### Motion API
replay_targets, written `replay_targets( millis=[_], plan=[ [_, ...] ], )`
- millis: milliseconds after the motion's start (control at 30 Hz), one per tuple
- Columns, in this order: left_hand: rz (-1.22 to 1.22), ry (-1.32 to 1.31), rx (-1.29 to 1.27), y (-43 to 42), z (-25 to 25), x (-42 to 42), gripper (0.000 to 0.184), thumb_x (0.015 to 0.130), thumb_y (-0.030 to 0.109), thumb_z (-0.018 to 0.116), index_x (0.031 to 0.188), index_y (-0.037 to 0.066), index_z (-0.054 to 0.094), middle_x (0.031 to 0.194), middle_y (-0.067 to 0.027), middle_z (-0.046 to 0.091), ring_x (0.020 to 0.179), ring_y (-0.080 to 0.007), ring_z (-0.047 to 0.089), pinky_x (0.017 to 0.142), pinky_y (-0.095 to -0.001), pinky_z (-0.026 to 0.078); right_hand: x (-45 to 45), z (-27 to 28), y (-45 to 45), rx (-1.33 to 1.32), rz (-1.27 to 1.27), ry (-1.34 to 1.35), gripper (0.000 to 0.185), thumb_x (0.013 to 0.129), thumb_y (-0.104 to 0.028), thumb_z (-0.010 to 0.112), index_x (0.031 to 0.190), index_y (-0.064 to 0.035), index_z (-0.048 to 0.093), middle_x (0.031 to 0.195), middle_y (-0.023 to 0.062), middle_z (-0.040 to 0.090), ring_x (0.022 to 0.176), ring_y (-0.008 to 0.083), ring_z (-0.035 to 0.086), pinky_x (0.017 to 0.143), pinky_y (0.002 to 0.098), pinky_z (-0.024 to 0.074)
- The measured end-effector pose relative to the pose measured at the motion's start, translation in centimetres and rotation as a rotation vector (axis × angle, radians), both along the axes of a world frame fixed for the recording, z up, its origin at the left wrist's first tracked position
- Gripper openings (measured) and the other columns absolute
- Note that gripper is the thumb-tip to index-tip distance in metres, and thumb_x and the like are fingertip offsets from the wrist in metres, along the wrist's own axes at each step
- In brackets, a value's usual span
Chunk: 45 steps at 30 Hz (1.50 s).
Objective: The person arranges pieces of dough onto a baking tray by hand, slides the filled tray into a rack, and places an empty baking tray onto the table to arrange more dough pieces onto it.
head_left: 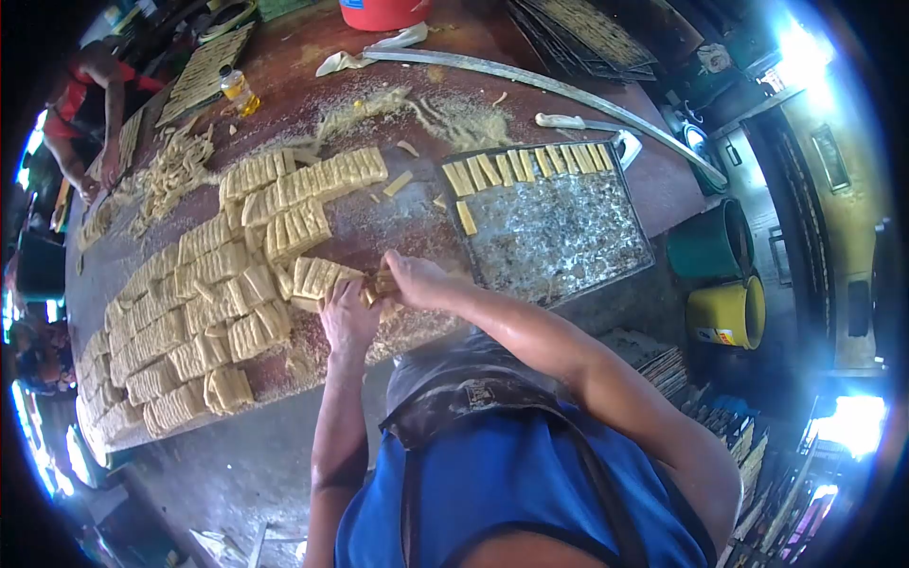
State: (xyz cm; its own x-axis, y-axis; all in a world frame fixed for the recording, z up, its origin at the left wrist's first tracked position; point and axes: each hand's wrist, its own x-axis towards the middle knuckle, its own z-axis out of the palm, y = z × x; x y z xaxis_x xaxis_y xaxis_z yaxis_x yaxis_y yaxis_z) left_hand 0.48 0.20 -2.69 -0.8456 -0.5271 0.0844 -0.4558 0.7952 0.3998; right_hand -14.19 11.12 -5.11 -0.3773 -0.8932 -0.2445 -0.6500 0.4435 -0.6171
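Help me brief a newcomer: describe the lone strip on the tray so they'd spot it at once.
On the reddish table, find the dark-edged, pale-speckled tray. A row of yellowish strips lines its far edge; look just below that row's left end. The lone strip there has no strip beside it, unlike its neighbours.

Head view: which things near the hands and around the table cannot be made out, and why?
- Head view: right end of the block of strips, covered by the left hand.
- Head view: exactly what the right hand grips, hidden by its own fingers.
- Head view: upper part of the red bucket, cut off by the top edge.
- Head view: wording on the yellow bucket, too small.
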Motion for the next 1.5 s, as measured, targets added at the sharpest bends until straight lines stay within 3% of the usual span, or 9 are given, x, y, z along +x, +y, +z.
replay_targets(
  millis=[33,100,267,333,500,600,733,1200,1500],
  plan=[
    [-0.001,0.005,0.000,-0.2,-0.3,-0.1,0.046,0.075,0.027,0.081,0.114,0.006,0.068,0.115,-0.0103,0.066,0.114,-0.0306,0.059,0.095,-0.0460,0.047,-0.7,1.3,0.4,0.000,-0.001,0.005,0.049,0.083,-0.012,0.072,0.120,0.0045,0.045,0.111,0.0233,0.063,0.093,0.0335,0.068,0.072,0.0425,0.0594],
    [0.009,0.223,0.207,-1.1,-1.2,0.1,0.039,0.081,0.025,0.078,0.113,0.006,0.069,0.109,-0.0117,0.069,0.105,-0.0314,0.063,0.092,-0.0452,0.049,-3.3,4.4,2.3,-0.027,-0.267,-0.478,0.054,0.081,-0.015,0.077,0.121,0.0045,0.044,0.112,0.0219,0.063,0.095,0.0283,0.068,0.070,0.0393,0.0598],
    [0.051,0.395,0.213,1.1,0.4,-2.2,0.019,0.086,0.017,0.073,0.104,0.008,0.073,0.104,-0.0106,0.071,0.090,-0.0237,0.070,0.079,-0.0392,0.056,-12.8,2.4,10.0,-0.414,-0.526,-0.541,0.066,0.075,-0.028,0.086,0.120,0.0060,0.052,0.109,0.0185,0.065,0.094,0.0247,0.068,0.074,0.0370,0.0582],
    [0.036,0.354,0.236,3.4,-0.5,-5.5,0.021,0.086,0.018,0.074,0.105,0.009,0.073,0.104,-0.0107,0.071,0.089,-0.0243,0.070,0.081,-0.0395,0.056,-15.0,2.1,10.9,-0.030,-0.568,-0.164,0.067,0.072,-0.037,0.088,0.115,0.0042,0.058,0.101,0.0169,0.068,0.093,0.0252,0.068,0.076,0.0370,0.0568],
    [-0.105,0.204,0.247,9.1,-0.6,-13.1,0.033,0.082,0.018,0.079,0.113,0.008,0.070,0.114,-0.0132,0.069,0.099,-0.0244,0.068,0.086,-0.0369,0.056,-16.8,0.8,11.4,-0.059,-0.530,-0.183,0.066,0.069,-0.040,0.088,0.109,0.0055,0.062,0.097,0.0217,0.069,0.090,0.0283,0.069,0.078,0.0386,0.0560],
    [-0.129,0.192,0.089,11.1,-1.0,-15.5,0.045,0.076,0.023,0.082,0.117,0.009,0.069,0.119,-0.0108,0.067,0.111,-0.0291,0.061,0.101,-0.0451,0.045,-17.6,0.4,12.2,-0.131,-0.529,-0.249,0.045,0.076,-0.022,0.077,0.109,0.0041,0.064,0.098,0.0250,0.070,0.094,0.0330,0.071,0.084,0.0431,0.0558],
    [-0.165,0.042,0.023,12.8,-0.6,-17.4,0.054,0.072,0.029,0.082,0.121,0.012,0.067,0.124,-0.0046,0.060,0.121,-0.0270,0.052,0.106,-0.0444,0.037,-17.9,1.1,13.4,-0.090,-0.552,-0.080,0.045,0.074,-0.026,0.076,0.109,-0.0006,0.065,0.100,0.0238,0.070,0.097,0.0399,0.068,0.086,0.0476,0.0543],
    [-0.333,0.114,-0.075,11.6,-1.9,-19.9,0.040,0.073,0.036,0.081,0.108,0.018,0.072,0.116,-0.0016,0.059,0.117,-0.0239,0.052,0.102,-0.0476,0.036,-17.8,0.7,14.1,-0.092,-0.679,-0.007,0.045,0.078,-0.034,0.078,0.103,0.0009,0.067,0.095,0.0228,0.071,0.090,0.0364,0.070,0.079,0.0447,0.0553],
    [-0.406,0.084,-0.016,9.4,-2.0,-19.1,0.048,0.075,0.037,0.080,0.117,0.016,0.070,0.119,-0.0064,0.059,0.121,-0.0268,0.050,0.105,-0.0481,0.035,-17.8,0.4,15.0,-0.031,-0.765,0.027,0.043,0.076,-0.026,0.079,0.109,-0.0017,0.067,0.100,0.0189,0.072,0.095,0.0314,0.070,0.082,0.0397,0.0542]
  ],
)
